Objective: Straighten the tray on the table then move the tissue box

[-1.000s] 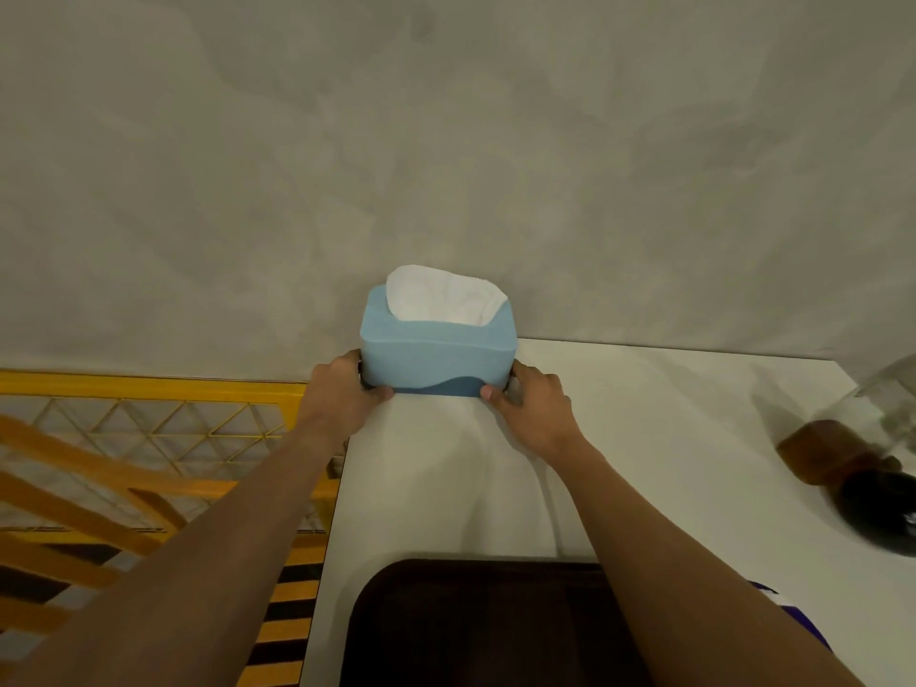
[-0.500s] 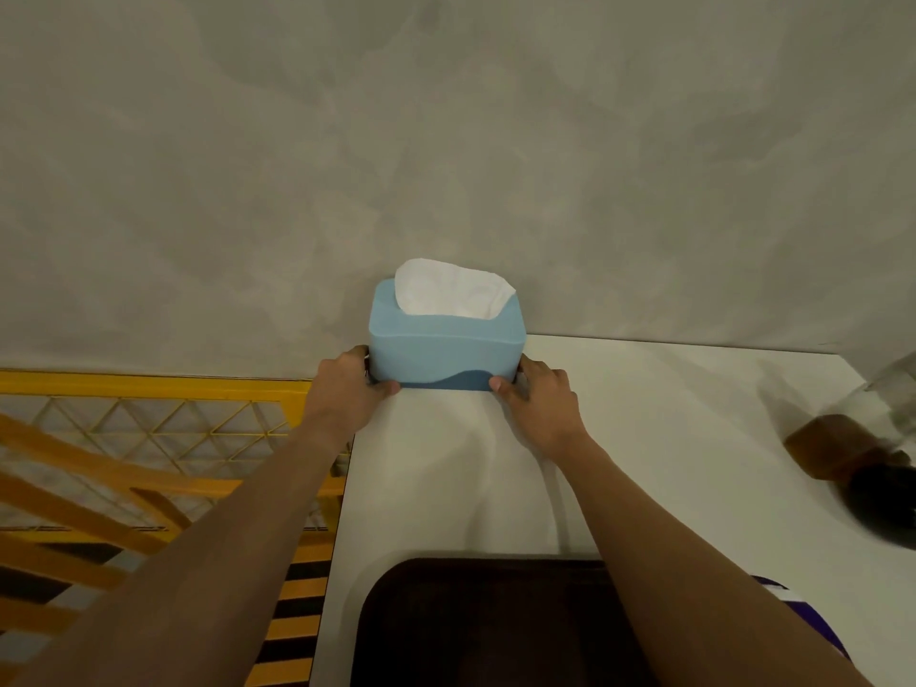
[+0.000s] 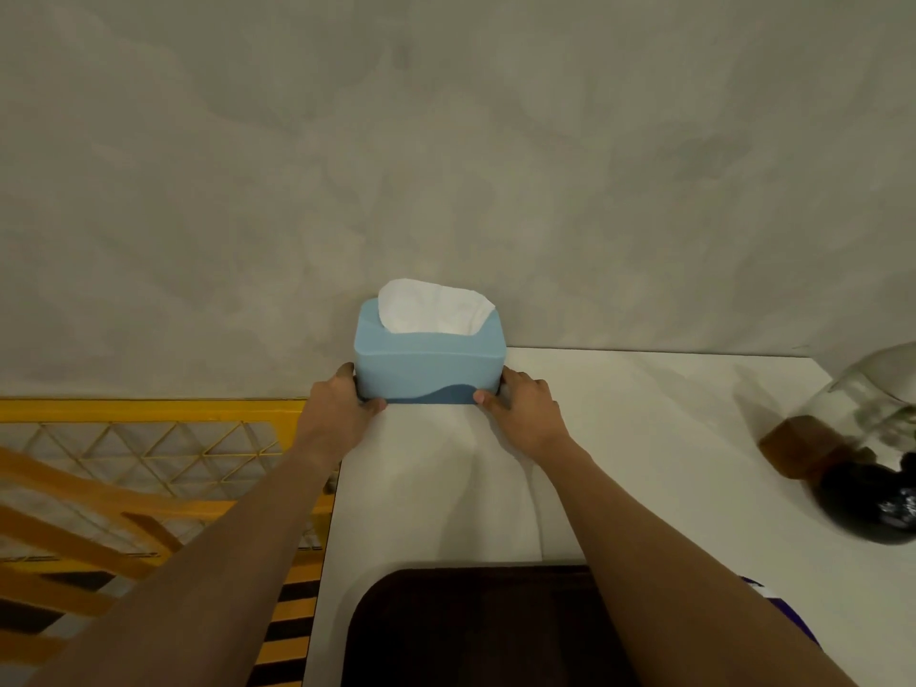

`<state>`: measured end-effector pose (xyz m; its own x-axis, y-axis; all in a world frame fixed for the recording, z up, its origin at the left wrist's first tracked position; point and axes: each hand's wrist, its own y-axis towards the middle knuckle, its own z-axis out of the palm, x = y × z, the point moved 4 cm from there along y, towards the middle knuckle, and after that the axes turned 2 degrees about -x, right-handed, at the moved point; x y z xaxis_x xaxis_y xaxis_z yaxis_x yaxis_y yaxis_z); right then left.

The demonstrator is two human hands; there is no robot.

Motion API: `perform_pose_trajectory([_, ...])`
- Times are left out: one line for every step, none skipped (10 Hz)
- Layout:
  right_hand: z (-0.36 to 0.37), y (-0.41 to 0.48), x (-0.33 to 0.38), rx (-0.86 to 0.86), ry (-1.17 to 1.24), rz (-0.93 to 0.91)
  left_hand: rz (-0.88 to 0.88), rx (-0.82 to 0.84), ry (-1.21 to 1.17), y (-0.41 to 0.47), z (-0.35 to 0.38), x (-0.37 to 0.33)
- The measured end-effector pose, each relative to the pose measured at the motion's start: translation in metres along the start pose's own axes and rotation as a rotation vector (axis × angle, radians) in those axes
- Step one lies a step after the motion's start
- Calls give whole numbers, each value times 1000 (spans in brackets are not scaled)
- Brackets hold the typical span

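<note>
A light blue tissue box [image 3: 429, 371] with a white tissue sticking out of its top stands at the far left corner of the white table [image 3: 644, 438], close against the grey wall. My left hand [image 3: 342, 414] grips its left end and my right hand [image 3: 523, 414] grips its right end, thumbs on the front face. The dark brown tray [image 3: 476, 632] lies at the near edge of the table between my forearms, its far edge parallel to the table edge; its near part is out of view.
A glass jar with a brown cork lid [image 3: 852, 428] lies on its side at the table's right edge, next to a black glossy object [image 3: 872, 503]. A yellow metal railing [image 3: 148, 438] runs along the left of the table. Something purple [image 3: 763, 587] peeks out by my right forearm.
Both hands have slid the tissue box slightly farther back toward the wall and a little to the right. The tray has not moved.
</note>
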<state>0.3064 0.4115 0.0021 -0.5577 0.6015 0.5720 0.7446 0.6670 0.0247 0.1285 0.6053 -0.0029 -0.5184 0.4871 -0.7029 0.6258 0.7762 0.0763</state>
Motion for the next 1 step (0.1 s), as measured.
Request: perform_pose_trajectory([-11,-1,5,31,15,-7,-25,8,-31,-5,-8,-7])
